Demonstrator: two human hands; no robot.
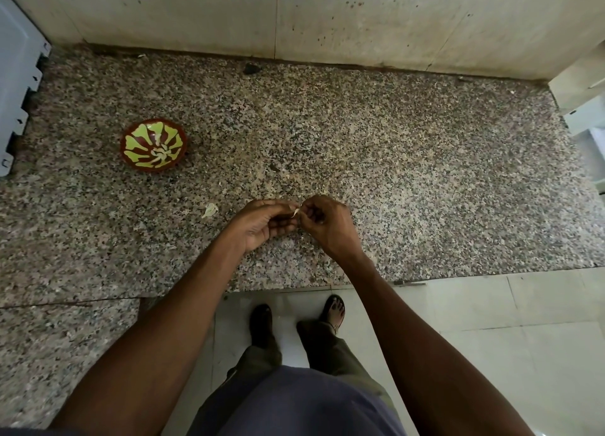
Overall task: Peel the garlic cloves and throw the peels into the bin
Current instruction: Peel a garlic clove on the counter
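Over the speckled counter (393, 160), two hands pinch one garlic clove (295, 212).
Left hand (262, 224) and right hand (327, 224) both grip it; one peel (209, 210) and one bowl (154, 145) sit nearby.

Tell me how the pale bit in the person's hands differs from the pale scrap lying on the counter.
The garlic clove is pinched between the left hand and right hand, raised off the granite counter; the loose peel lies flat on it, untouched, left of the hands. The clove is mostly hidden by fingers; the peel shows whole. Both are whitish and small.
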